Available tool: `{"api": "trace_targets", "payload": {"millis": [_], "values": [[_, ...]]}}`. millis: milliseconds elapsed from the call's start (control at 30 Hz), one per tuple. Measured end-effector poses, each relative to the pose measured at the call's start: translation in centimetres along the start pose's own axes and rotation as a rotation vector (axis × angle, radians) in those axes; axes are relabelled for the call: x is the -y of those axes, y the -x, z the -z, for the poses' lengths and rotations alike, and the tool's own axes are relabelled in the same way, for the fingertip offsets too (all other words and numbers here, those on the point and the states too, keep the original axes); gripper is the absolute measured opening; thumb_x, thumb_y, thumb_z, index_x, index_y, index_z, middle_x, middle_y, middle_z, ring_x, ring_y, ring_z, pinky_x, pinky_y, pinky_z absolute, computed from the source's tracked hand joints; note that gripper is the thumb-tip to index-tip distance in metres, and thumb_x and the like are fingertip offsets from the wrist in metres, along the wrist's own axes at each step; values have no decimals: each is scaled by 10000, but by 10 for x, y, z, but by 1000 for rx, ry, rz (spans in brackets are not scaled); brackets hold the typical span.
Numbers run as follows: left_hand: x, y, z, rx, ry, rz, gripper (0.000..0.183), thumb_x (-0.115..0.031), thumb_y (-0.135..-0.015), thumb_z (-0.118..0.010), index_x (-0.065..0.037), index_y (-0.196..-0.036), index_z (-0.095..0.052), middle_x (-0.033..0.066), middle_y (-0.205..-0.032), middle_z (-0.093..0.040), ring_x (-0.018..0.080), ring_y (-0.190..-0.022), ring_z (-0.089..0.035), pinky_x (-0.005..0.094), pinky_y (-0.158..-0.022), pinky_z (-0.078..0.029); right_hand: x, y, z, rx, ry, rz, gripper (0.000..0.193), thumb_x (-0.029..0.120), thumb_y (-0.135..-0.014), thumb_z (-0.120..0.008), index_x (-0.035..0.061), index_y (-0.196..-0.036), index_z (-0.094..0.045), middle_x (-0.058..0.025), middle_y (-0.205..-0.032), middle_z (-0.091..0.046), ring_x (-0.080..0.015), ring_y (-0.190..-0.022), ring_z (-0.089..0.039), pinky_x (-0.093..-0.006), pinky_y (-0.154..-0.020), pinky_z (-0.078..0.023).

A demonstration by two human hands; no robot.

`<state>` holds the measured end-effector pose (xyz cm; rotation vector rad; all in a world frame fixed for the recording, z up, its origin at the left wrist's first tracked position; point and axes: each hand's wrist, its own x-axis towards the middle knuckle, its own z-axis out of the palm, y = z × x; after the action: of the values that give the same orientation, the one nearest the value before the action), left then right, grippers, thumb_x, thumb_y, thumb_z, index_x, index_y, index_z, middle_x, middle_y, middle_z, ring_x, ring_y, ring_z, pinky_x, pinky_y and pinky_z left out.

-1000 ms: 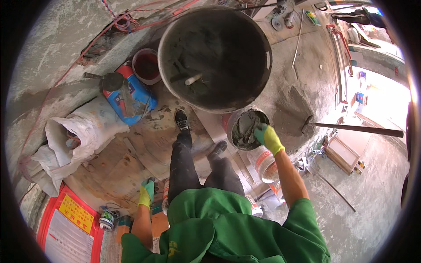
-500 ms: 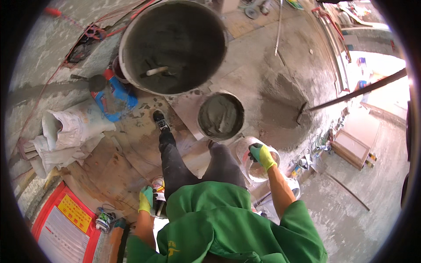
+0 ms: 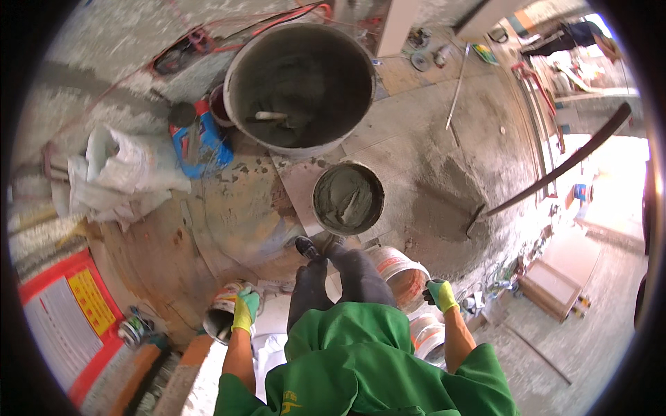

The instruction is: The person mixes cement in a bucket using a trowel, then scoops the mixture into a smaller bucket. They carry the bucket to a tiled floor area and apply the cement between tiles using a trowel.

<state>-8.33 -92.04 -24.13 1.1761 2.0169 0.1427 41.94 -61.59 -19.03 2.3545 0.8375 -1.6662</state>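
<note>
My left hand [image 3: 246,310], in a yellow-and-green glove, is closed on the rim side of a small bucket [image 3: 223,299] with a dark inside, low beside my left leg. My right hand [image 3: 442,296], gloved alike, is closed at the edge of a white bucket [image 3: 388,261] by my right leg. That bucket is tilted, showing a reddish, dusty inside. How the fingers sit under each edge is hidden. A round bucket of wet grey mortar [image 3: 348,198] stands on the floor in front of my feet.
A large tub [image 3: 305,147] with grey mix stands ahead, a pale-handled tool inside. White sacks [image 3: 135,163] and a blue container [image 3: 215,152] lie left. At right, a long-handled hoe [image 3: 562,170] rests by a grey mortar pile [image 3: 451,197]. Another white bucket [image 3: 429,333] is near my right arm.
My feet have come together and my body has turned. The left-hand bucket has swung outward, showing its opening. My right hand and the white bucket have moved lower in view; the bucket tilts more.
</note>
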Motion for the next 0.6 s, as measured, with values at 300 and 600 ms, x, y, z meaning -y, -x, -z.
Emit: {"api": "trace_targets", "payload": {"millis": [300,600], "values": [[-75,-1,-67,-57,773,634,287,-291,-854,-555,-6,-836,-581,201,-785,-582,336,-763,-567,398,-670,-430,171,-85,-39,-107,774,852,463,407,-896,-431,2,-840,-647,-179,-763,-662,-285,-750,-649,-393,-687,-465],[-258,-97,-158,-321,956,564,312,-158,-794,-648,6,-1059,-628,130,-856,-665,212,-734,-613,335,-696,-504,324,-278,-183,132,921,831,501,501,-904,-373,117,-1086,-638,-193,-1074,-620,-380,-1079,-552,-444,-881,-438]]}}
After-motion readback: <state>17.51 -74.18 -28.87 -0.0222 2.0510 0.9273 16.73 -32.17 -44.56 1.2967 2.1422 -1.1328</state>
